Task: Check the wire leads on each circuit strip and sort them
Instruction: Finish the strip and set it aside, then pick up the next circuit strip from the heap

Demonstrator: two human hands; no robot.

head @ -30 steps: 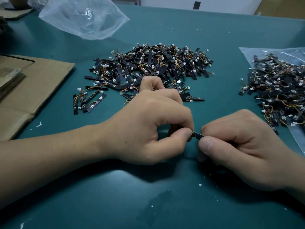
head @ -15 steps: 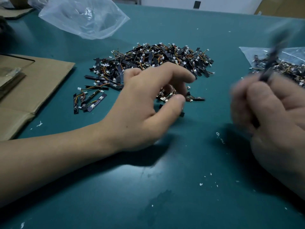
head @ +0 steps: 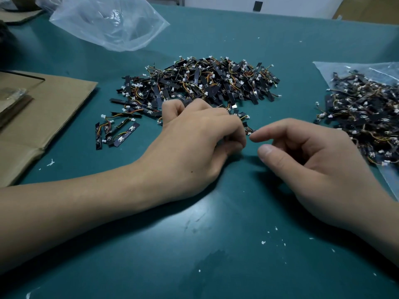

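Observation:
A big heap of black circuit strips point(head: 205, 83) with coloured wire leads and white plugs lies mid-table. A second heap of strips point(head: 362, 111) rests on a flat plastic bag point(head: 323, 67) at the right. My left hand point(head: 194, 145) sits at the near edge of the big heap, its fingers curled and pinching one circuit strip point(head: 248, 130); only the strip's end and white plug show. My right hand point(head: 313, 162) hovers beside it holding nothing, fingers loosely bent, its index tip almost at the strip's plug.
A few separate strips point(head: 116, 131) lie left of the big heap. Brown cardboard point(head: 49, 108) covers the left side of the green table point(head: 216, 244). An empty crumpled clear bag point(head: 108, 22) lies at the back left. White crumbs dot the near mat.
My right hand carried the earlier strip up toward the right heap and came back without it. My left hand reached to the big heap and took hold of another strip.

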